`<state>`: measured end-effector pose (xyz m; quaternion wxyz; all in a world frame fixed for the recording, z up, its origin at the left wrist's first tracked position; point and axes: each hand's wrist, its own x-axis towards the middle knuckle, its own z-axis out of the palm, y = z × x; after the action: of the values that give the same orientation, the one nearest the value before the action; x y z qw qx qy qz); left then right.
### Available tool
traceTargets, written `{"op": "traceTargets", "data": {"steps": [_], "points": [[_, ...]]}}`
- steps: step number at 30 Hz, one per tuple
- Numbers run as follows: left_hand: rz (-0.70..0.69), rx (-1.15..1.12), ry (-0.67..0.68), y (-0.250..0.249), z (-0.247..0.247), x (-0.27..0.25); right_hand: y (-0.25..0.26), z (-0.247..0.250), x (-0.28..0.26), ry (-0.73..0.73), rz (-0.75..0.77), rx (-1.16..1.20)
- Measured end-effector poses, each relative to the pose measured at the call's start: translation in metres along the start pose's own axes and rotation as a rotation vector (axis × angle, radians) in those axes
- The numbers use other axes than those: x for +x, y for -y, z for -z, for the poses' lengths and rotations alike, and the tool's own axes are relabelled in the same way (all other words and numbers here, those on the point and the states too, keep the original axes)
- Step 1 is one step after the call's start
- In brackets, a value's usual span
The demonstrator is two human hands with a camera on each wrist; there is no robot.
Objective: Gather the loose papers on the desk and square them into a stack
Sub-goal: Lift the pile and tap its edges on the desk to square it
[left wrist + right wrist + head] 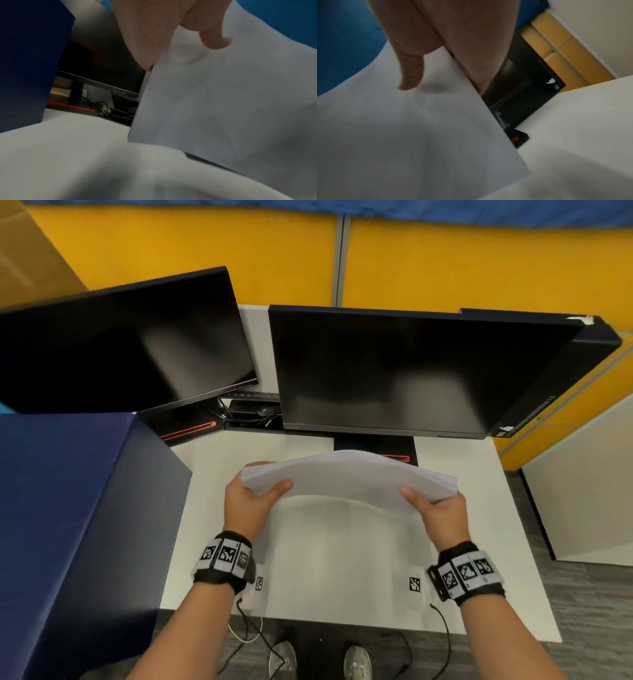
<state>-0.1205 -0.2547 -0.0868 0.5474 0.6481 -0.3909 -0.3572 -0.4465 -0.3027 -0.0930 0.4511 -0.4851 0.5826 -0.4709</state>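
A thick stack of white papers [349, 474] hangs in the air above the white desk [308, 577], bowed upward in the middle. My left hand [253, 498] grips its left end, thumb on the near face and fingers behind. My right hand [435, 505] grips the right end the same way. In the left wrist view the thumb presses the paper stack [223, 101] near its edge. The right wrist view shows the paper stack [419, 128] under my right thumb. The sheet edges look roughly even but slightly fanned at both ends.
Two dark monitors [394, 371] [130, 344] stand at the back of the desk. A large dark blue box [75, 525] sits on the left. Cables and a black device lie between the monitor stands. A yellow partition [205, 244] backs the desk.
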Motion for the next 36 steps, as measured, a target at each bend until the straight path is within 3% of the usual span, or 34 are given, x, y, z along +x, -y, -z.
{"op": "traceTargets", "data": {"steps": [3, 5, 11, 15, 18, 21, 26, 29, 31, 33, 36], "points": [[0.027, 0.041, 0.071, 0.012, 0.003, 0.001, -0.008, 0.002, -0.004, 0.061, 0.005, -0.080], [0.050, 0.079, 0.036, 0.013, 0.000, 0.001, -0.007, -0.004, -0.006, 0.058, -0.013, -0.113], [-0.014, 0.081, 0.007, 0.014, 0.004, -0.001, -0.004, 0.002, -0.010, -0.045, 0.031, -0.086], [0.061, -0.028, 0.042, 0.028, 0.005, -0.005, -0.014, 0.007, -0.013, 0.030, -0.076, -0.140], [0.076, -0.101, -0.006, 0.020, -0.003, -0.005, -0.010, 0.003, -0.014, 0.011, -0.075, -0.038], [0.103, -0.021, -0.080, 0.013, -0.012, -0.004, -0.001, -0.003, -0.016, -0.041, -0.112, 0.084], [0.090, -0.006, 0.069, 0.028, -0.008, -0.007, 0.010, -0.008, -0.015, -0.047, -0.131, -0.013], [0.104, 0.112, 0.007, 0.023, -0.008, -0.009, 0.014, 0.003, -0.015, 0.016, -0.060, -0.157], [0.051, 0.191, -0.022, 0.002, -0.003, -0.002, 0.020, 0.012, -0.013, 0.114, -0.016, -0.314], [-0.132, 0.331, 0.023, -0.034, 0.002, 0.007, 0.034, 0.013, -0.013, 0.262, 0.037, -0.509], [-0.397, 0.538, 0.218, -0.100, -0.005, 0.013, 0.064, -0.014, -0.011, 0.447, 0.144, -0.678]]}}
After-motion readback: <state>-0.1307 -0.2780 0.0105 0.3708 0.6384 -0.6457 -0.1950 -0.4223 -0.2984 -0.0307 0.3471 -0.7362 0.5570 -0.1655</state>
